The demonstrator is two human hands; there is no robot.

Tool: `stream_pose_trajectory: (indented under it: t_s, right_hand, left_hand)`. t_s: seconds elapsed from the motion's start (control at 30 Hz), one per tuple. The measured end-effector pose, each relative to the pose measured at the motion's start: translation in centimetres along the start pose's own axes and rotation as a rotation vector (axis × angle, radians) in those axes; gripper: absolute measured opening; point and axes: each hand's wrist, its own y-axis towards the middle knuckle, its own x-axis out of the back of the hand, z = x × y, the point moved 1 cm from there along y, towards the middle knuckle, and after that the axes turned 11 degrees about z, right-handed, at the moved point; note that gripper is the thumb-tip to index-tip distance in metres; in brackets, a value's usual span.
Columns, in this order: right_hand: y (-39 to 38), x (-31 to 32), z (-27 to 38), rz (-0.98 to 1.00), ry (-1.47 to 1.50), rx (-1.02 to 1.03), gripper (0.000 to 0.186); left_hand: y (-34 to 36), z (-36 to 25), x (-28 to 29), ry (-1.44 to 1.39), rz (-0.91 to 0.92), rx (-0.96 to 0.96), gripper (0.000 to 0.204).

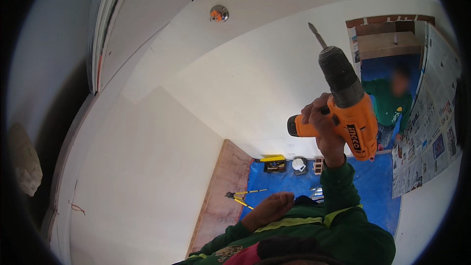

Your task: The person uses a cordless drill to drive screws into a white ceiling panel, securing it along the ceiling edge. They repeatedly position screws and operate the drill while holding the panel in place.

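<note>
My right hand (pixel 327 130) is raised and wrapped round the grip of an orange and black cordless drill (pixel 360 122). Its black chuck (pixel 338 71) holds a metal bit (pixel 317 35) that points up and to the left, toward the white wall and ceiling. Low in front of my body is my left hand (pixel 275 208), its fingers curled closed. Whatever it may hold is hidden. Both arms wear green sleeves.
A chrome and orange fitting (pixel 219 13) sits overhead. Blue sheeting (pixel 373 181) covers the floor, with a toolbox (pixel 274 165) and a yellow-legged stand (pixel 240 198) on it. Newspaper (pixel 431 132) covers a panel at right; beside it a person (pixel 392 100) in green is in a doorway.
</note>
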Motion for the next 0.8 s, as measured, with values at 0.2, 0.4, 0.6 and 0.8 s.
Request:
stream_pose_trajectory:
  t_s: [0.2,0.4,0.6,0.8]
  right_hand:
    - [0.1,-0.1,-0.2,-0.006,0.16,0.007,0.021]
    - [0.6,-0.3,-0.8,0.015,0.167,-0.033,0.023]
    - [1.4,0.1,-1.3,-0.012,0.105,-0.07,0.027]
    - [2.4,1.0,-2.1,-0.005,0.145,-0.067,0.025]
  left_hand:
    - [-2.4,-3.0,-3.7,1.036,0.064,0.387,0.02]
    - [-2.9,-5.6,-6.3,1.22,-0.017,0.406,0.02]
    - [-3.1,-4.9,-6.3,1.633,-0.003,0.383,0.017]
    - [0.4,-11.1,-4.1,1.105,-0.275,0.17,0.029]
